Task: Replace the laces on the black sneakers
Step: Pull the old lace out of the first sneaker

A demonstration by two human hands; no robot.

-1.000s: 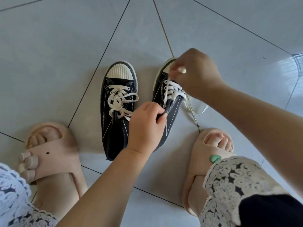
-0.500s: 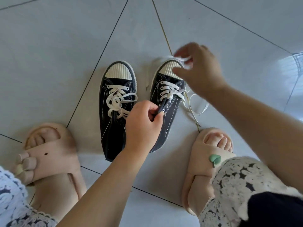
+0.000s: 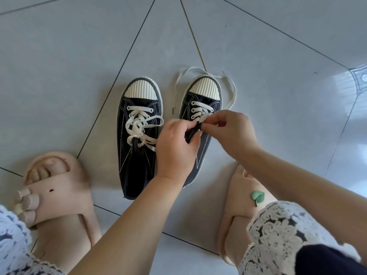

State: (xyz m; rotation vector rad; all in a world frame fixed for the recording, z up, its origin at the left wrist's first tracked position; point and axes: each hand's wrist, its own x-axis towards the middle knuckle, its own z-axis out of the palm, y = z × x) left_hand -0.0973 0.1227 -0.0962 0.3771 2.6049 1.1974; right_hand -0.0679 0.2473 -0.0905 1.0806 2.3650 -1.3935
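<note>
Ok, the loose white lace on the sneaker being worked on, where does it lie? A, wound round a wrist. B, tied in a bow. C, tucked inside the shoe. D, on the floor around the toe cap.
D: the lace curls on the floor around the toe cap of the sneaker.

The pale grey tiled floor (image 3: 59, 76) has dark grout lines. On it are two beige slippers: the left slipper (image 3: 59, 185) with stubby peg charms (image 3: 25, 199), and the right slipper (image 3: 236, 195) with a green leaf charm (image 3: 257, 197). A white lace hem (image 3: 278, 225) (dark cloth beneath) overlaps the right one.
</note>
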